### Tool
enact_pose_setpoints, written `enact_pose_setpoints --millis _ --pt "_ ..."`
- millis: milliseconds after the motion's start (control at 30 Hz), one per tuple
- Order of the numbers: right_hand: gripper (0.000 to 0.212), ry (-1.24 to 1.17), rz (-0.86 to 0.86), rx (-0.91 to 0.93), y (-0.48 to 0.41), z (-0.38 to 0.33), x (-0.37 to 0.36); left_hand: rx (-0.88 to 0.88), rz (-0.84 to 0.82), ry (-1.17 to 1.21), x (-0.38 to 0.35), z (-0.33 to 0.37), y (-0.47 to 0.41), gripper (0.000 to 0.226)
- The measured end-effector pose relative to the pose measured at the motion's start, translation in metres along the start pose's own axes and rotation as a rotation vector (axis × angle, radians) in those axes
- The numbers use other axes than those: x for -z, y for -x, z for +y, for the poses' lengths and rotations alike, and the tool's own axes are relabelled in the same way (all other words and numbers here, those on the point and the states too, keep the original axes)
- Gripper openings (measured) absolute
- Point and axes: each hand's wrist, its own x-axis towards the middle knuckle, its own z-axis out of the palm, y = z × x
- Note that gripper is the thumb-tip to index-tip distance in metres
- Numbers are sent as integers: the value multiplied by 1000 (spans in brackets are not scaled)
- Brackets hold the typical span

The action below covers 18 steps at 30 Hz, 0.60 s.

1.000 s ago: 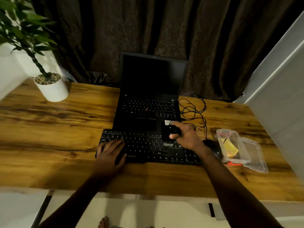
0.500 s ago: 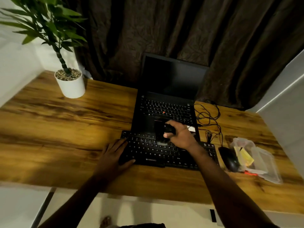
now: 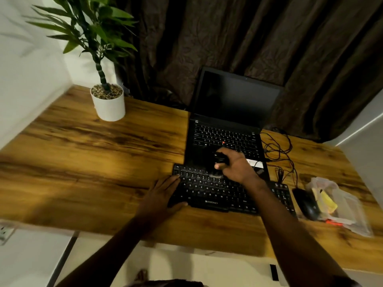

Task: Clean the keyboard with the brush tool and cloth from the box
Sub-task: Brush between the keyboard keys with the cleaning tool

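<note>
A black external keyboard [image 3: 215, 193] lies on the wooden desk [image 3: 93, 162] in front of an open laptop. My right hand [image 3: 238, 166] grips a black brush tool [image 3: 220, 162], whose pale bristles touch the upper key rows left of the keyboard's middle. My left hand [image 3: 163, 195] lies flat on the keyboard's left end, fingers spread. A clear plastic box [image 3: 339, 206] stands open at the right, with yellow items inside. I cannot make out a cloth.
The black laptop [image 3: 228, 121] with a dark screen stands behind the keyboard. Tangled black cables [image 3: 277, 148] lie to its right. A black mouse [image 3: 306, 204] sits between keyboard and box. A potted plant [image 3: 108, 100] in a white pot stands at the back left.
The brush and my right hand have slid leftward along the upper key rows. My head has turned left, so everything sits further right in view. My left hand stays on the keyboard's left end.
</note>
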Motion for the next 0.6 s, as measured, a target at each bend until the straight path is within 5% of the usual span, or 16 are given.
enact_pose_setpoints --millis 300,600 --pt "38 -58 -11 -6 -8 -18 -7 16 81 60 -1 -1 1 83" --pt "41 -68 -39 42 -23 -62 -35 64 -15 63 0 -3 -2 95"
